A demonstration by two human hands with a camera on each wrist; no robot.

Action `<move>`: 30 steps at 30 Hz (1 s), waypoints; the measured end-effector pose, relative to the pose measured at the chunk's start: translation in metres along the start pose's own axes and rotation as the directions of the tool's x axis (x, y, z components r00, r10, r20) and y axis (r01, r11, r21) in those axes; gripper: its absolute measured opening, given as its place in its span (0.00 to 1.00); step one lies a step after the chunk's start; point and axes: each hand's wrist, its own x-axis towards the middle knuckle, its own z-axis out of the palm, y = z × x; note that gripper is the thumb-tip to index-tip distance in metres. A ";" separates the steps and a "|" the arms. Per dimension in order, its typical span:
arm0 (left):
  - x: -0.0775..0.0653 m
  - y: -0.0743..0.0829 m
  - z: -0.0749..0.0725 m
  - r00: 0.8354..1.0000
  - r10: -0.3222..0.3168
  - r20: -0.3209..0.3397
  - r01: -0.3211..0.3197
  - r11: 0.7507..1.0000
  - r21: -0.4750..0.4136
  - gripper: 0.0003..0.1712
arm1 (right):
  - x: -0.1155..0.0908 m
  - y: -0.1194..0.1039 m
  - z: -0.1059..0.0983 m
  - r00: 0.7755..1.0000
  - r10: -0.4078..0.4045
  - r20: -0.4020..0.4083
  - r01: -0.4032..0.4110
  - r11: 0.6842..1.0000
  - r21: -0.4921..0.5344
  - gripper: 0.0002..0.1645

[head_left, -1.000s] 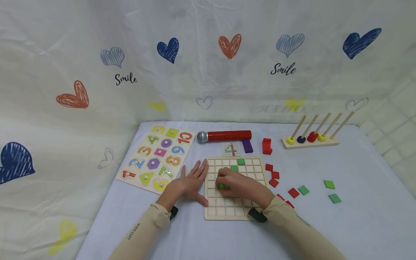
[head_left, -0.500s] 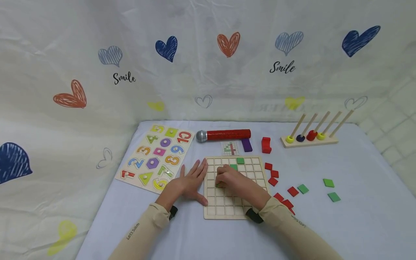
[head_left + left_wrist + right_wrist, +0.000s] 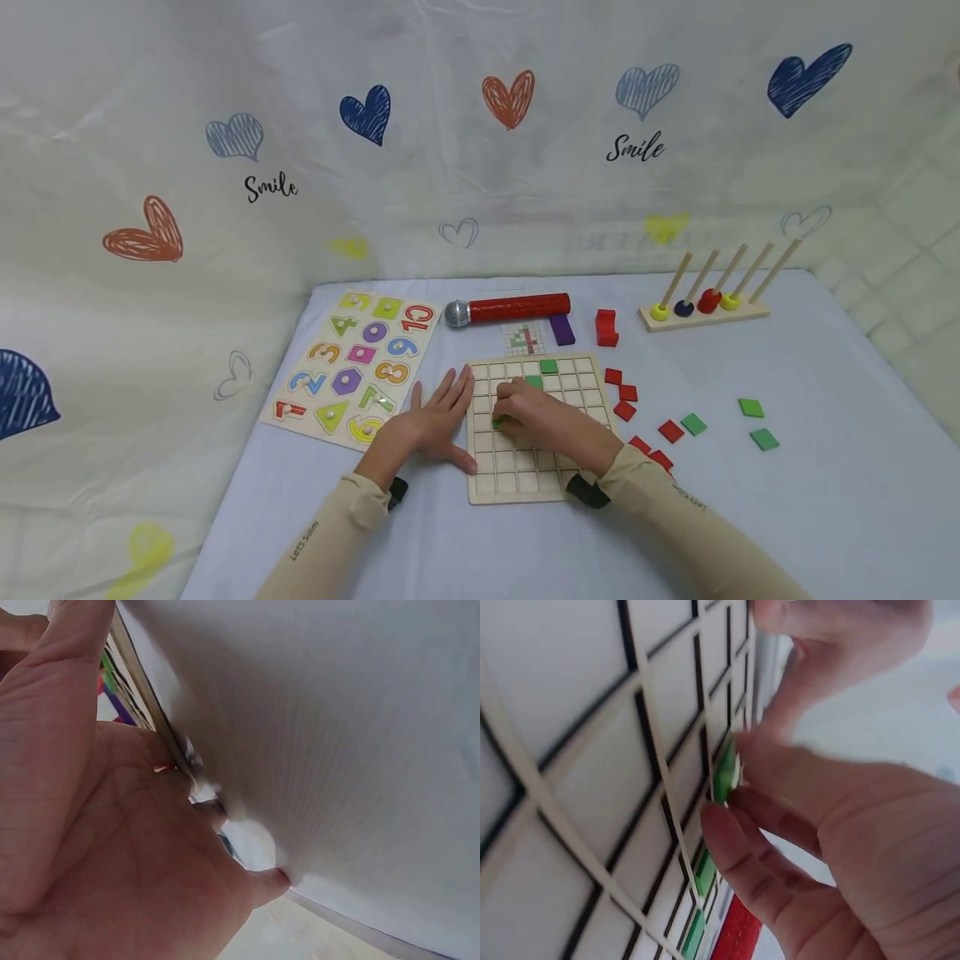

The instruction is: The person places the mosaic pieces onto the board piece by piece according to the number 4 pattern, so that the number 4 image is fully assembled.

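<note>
A wooden grid board [image 3: 504, 483] lies flat on the table. My right hand [image 3: 543, 417] is over its middle. Its thumb and fingers pinch a green square tile [image 3: 724, 771], which is tilted against the grid in the right wrist view and mostly hidden from above. Two more green tiles sit in cells towards the far side, one near the back edge [image 3: 549, 367] and one just nearer [image 3: 533, 382]. With fingers spread, my left hand [image 3: 431, 429] rests at the board's left edge, fingertips and thumb touching it. A small pattern card [image 3: 523, 339] lies behind the board.
Loose red tiles [image 3: 671, 431] and green tiles [image 3: 764, 439] lie right of the board. A number puzzle [image 3: 352, 367] is at left. Behind are a red microphone [image 3: 517, 308], a purple block [image 3: 562, 330], a red block [image 3: 607, 328] and a peg stand [image 3: 705, 315].
My right hand has shifted slightly left over the board with the green tile, which shows less between the fingers. My left hand stays at the board's edge. The head view has shifted a little.
</note>
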 end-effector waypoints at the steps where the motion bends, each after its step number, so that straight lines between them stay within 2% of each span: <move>1: 0.000 0.000 0.000 1.000 0.002 0.001 -0.002 1.000 -0.004 0.86 | -0.002 0.001 -0.001 1.000 0.001 0.006 -0.001 1.000 0.016 0.10; 4: 0.001 0.000 0.000 1.000 0.008 0.002 -0.008 1.000 -0.013 0.86 | -0.009 0.006 -0.007 1.000 -0.012 0.001 0.012 0.998 0.058 0.14; 9: 0.000 0.002 -0.001 1.000 0.011 0.000 -0.011 1.000 -0.022 0.86 | -0.022 0.017 -0.017 0.998 -0.045 -0.045 0.046 0.999 0.028 0.13; 17: 0.001 0.000 -0.001 1.000 0.004 -0.002 -0.004 1.000 -0.025 0.86 | -0.042 0.031 -0.030 0.999 0.012 -0.051 -0.008 0.997 0.078 0.12; 20: 0.001 -0.002 0.000 1.000 0.009 -0.004 -0.009 1.000 -0.023 0.86 | -0.048 0.035 -0.031 0.997 0.024 -0.070 -0.019 0.998 0.067 0.11; 26: 0.001 -0.001 0.001 1.000 0.017 -0.001 -0.018 0.999 -0.037 0.86 | -0.068 0.040 -0.031 0.991 0.098 -0.096 -0.096 0.995 0.029 0.12; 30: -0.002 0.001 0.001 1.000 0.014 -0.004 -0.014 1.000 -0.025 0.85 | -0.081 0.045 -0.033 0.986 0.109 -0.129 -0.105 0.994 0.035 0.13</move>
